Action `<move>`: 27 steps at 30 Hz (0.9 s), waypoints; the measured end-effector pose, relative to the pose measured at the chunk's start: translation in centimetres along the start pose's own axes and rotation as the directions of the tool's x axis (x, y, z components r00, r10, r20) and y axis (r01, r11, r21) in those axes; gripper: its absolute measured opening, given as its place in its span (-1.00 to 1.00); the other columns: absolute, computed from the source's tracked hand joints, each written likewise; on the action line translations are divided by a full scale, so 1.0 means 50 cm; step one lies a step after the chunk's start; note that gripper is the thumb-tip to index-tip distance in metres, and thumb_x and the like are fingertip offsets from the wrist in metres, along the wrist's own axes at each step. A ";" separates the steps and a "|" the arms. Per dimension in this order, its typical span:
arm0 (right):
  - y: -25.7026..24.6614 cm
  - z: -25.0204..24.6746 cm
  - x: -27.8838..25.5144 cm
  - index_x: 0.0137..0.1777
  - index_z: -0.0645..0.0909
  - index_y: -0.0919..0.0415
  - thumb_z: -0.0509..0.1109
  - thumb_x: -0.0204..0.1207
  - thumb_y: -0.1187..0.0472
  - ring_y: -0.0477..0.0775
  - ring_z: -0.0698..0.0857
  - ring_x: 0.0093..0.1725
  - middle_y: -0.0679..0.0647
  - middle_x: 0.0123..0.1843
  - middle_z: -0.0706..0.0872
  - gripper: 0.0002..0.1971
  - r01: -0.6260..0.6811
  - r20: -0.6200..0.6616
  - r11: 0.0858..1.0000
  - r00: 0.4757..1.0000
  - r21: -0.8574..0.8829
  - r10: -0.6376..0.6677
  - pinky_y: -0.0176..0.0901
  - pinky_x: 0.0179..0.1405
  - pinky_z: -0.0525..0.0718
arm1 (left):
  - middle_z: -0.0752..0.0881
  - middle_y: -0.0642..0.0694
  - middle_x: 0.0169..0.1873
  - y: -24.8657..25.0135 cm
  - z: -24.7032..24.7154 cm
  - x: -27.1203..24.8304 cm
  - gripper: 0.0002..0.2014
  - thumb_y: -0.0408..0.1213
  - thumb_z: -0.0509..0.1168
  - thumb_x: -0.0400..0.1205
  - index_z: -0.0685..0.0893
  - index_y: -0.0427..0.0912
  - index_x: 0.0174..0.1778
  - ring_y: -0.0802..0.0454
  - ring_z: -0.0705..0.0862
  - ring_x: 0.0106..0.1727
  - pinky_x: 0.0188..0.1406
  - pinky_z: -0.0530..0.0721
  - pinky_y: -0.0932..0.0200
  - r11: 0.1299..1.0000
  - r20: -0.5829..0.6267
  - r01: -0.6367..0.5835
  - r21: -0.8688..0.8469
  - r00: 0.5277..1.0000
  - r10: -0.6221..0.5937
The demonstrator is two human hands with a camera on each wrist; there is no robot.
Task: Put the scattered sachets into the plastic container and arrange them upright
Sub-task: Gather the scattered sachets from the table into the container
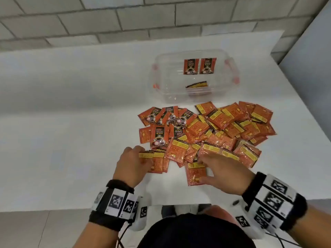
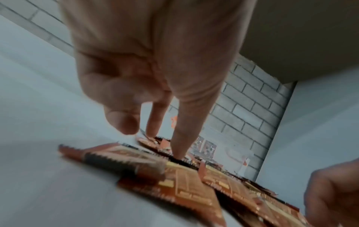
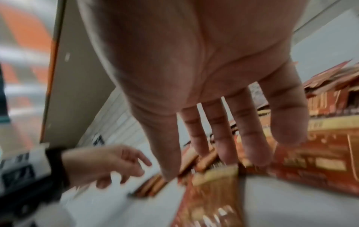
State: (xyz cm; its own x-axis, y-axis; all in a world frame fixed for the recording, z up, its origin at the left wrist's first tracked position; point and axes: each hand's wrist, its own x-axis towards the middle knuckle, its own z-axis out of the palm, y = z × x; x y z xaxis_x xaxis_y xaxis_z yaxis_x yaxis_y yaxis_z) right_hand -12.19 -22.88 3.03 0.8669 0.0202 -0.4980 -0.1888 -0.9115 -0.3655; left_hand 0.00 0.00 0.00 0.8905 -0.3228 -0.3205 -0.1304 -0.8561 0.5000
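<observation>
Many orange-red coffee sachets [image 1: 223,126] lie in a loose pile on the white table [image 1: 71,113]. Behind them stands the clear plastic container [image 1: 161,81]. Two sachets [image 1: 191,66] stand upright against its far wall, and a few more [image 1: 197,85] lean at its near wall. My left hand [image 1: 136,158] is at the pile's near-left corner, its straight fingertips [image 2: 178,152] touching a small overlapped bunch of sachets [image 1: 157,162]. My right hand [image 1: 211,163] hovers spread over the near middle. Its fingers [image 3: 223,147] touch sachets, and the thumb rests at the top of a single sachet [image 1: 196,174].
A grey brick wall [image 1: 125,18] runs behind the table and a grey panel [image 1: 313,68] stands at the right. The table's near edge [image 1: 89,208] is just below my wrists. Bare white tabletop extends left of the pile and container.
</observation>
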 end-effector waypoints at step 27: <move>-0.020 -0.078 0.104 0.68 0.00 0.04 0.31 0.64 0.09 0.15 0.45 0.49 0.15 0.57 0.40 -0.29 0.135 0.057 0.982 0.988 0.134 -0.144 -0.10 0.38 0.44 | 0.71 -0.05 0.12 0.015 0.006 -0.012 -0.30 -0.22 0.60 0.40 0.42 0.04 0.42 0.05 0.71 -0.01 0.09 0.69 0.12 0.968 0.075 0.100 -0.228 0.994 -0.085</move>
State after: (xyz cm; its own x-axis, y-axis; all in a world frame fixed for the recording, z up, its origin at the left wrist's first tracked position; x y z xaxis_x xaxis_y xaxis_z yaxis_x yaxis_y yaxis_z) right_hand -5.69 -23.45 3.86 0.8574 0.1745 -0.4842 -0.1298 -0.8371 -0.5314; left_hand -0.75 -0.56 0.30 0.8634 -0.2778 -0.4212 0.0625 -0.7695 0.6356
